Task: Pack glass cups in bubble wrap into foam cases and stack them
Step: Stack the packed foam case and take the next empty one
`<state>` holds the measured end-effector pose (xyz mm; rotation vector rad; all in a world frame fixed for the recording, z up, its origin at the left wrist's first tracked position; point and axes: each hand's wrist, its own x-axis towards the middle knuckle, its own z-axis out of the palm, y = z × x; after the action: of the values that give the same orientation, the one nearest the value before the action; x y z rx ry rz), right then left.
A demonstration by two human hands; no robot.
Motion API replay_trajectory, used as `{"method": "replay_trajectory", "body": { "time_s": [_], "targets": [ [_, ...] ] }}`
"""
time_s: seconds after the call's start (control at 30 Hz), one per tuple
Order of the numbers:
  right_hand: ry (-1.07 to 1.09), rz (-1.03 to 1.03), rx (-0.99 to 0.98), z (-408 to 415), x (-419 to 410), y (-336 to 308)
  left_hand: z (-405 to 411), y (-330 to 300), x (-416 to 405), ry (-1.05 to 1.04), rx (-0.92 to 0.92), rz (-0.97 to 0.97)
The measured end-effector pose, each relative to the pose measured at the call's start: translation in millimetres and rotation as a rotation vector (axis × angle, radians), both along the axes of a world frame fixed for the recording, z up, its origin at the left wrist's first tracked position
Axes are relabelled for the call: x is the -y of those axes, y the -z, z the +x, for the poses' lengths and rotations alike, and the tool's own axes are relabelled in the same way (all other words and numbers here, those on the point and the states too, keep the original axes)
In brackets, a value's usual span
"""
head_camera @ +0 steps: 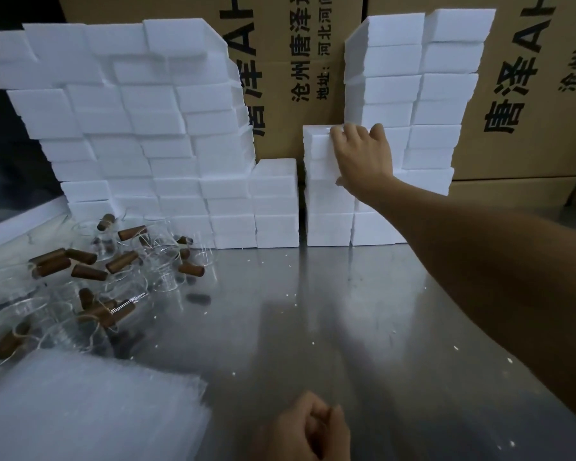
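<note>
Atop the short stack (pixel 330 207) beside the tall foam wall (pixel 413 111): right hand (pixel 361 158), fingers curled over the top foam case (pixel 316 141). Seat squarely, edges flush, before letting go. Left hand (pixel 308 427) near the bubble wrap (pixel 90 410), fingers curled, holding nothing visible.

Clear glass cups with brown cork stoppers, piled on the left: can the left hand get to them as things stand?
Probably yes. The left hand is curled, holding nothing, low over the bare metal table. Only the stack of bubble wrap sheets lies near its path to the glass cups, and it sits low.
</note>
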<state>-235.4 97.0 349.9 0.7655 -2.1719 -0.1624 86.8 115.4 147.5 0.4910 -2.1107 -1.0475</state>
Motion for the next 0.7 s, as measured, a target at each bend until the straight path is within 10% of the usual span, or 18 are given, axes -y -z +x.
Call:
{"method": "replay_trajectory", "body": {
  "time_s": [0.47, 0.7],
  "targets": [
    [0.131, 0.005, 0.204, -10.7, 24.6, 0.9, -6.4, -1.8, 3.5, 0.051, -0.041, -0.166],
    [-0.233, -0.584, 0.398, 56.6, 55.0, 62.7, -8.4, 3.5, 1.3, 0.018, 0.029, -0.074]
  ]
}}
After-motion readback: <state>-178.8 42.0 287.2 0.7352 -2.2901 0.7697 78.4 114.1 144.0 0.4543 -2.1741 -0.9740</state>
